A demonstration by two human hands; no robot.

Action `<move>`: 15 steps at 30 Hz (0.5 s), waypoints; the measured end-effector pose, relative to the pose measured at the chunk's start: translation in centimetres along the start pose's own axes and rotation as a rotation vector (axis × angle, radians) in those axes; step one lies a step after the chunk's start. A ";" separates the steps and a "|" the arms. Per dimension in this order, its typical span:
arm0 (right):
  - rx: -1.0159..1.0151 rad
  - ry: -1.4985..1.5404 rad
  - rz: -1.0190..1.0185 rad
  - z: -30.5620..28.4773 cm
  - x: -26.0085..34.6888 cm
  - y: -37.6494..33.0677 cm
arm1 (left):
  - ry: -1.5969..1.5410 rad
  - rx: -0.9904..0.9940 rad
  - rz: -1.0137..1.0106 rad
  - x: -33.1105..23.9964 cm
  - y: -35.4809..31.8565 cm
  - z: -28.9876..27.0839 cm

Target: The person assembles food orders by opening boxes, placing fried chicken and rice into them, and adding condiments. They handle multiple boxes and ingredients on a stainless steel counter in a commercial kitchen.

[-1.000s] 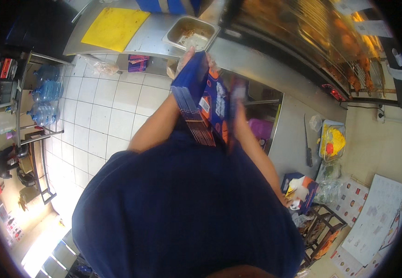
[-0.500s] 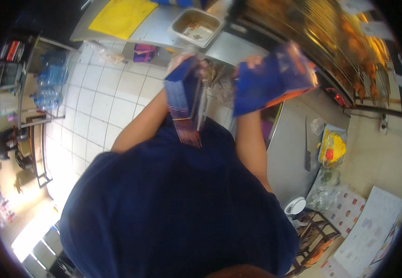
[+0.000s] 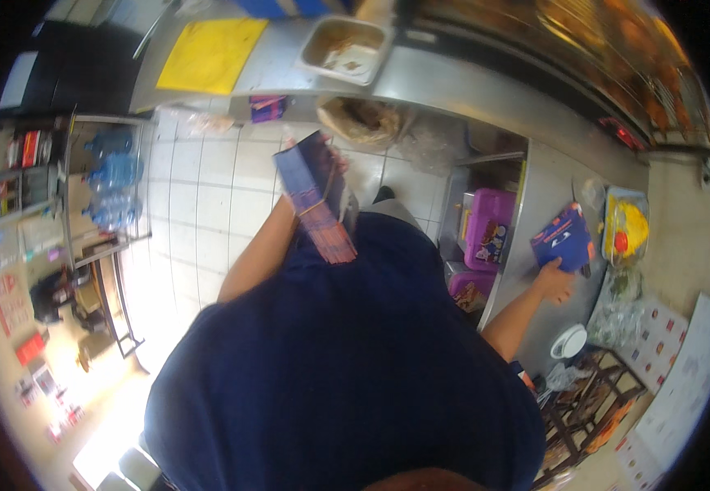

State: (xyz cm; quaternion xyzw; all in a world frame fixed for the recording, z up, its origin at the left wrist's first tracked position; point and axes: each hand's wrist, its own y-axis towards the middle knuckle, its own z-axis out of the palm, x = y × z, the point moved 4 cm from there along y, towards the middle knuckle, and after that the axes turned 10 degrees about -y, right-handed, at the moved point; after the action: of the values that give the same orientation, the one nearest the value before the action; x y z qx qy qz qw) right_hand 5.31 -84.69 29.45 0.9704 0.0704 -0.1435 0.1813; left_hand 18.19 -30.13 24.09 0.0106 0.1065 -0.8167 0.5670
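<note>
My left hand (image 3: 339, 160) is closed around a thick stack of flat, folded blue paper boxes (image 3: 316, 196), held upright in front of my chest. A thin band crosses the stack, and most of the hand is hidden behind it. Out to the right, my right hand (image 3: 554, 282) grips the near edge of a single blue box (image 3: 563, 243) with orange parts. That box is over the steel counter (image 3: 519, 315), and a dark-handled knife (image 3: 586, 268) is partly hidden behind it.
A basket with yellow contents (image 3: 626, 229) and a round white lid or scale (image 3: 568, 341) sit on the right counter. Purple bins (image 3: 488, 225) stand underneath. Across the front counter are a metal tray (image 3: 345, 51) and a yellow board (image 3: 212, 56). Water bottles (image 3: 114, 172) fill a left rack.
My right hand has carried the single box from in front of me rightward and down to the side counter. The stack stays in my left hand, and my view has turned slightly.
</note>
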 end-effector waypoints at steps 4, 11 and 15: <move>-0.371 0.495 -0.175 -7.3 3.9 -4.8 | 0.001 -0.313 -0.073 -0.4 -3.1 -5.5; 1.704 1.070 -1.358 -12.3 14.0 -37.1 | 0.176 -1.306 0.336 -2.6 -12.4 -11.3; 1.628 0.839 -1.321 -10.7 13.8 -48.7 | -0.140 -1.407 0.421 -2.3 -14.1 -11.2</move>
State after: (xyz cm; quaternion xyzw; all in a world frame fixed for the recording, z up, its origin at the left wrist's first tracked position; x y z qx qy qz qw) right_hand 11.93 -34.50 18.69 0.5437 0.5106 0.1227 -0.6546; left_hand 4.77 -21.24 15.75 -0.3876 0.5644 -0.4281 0.5898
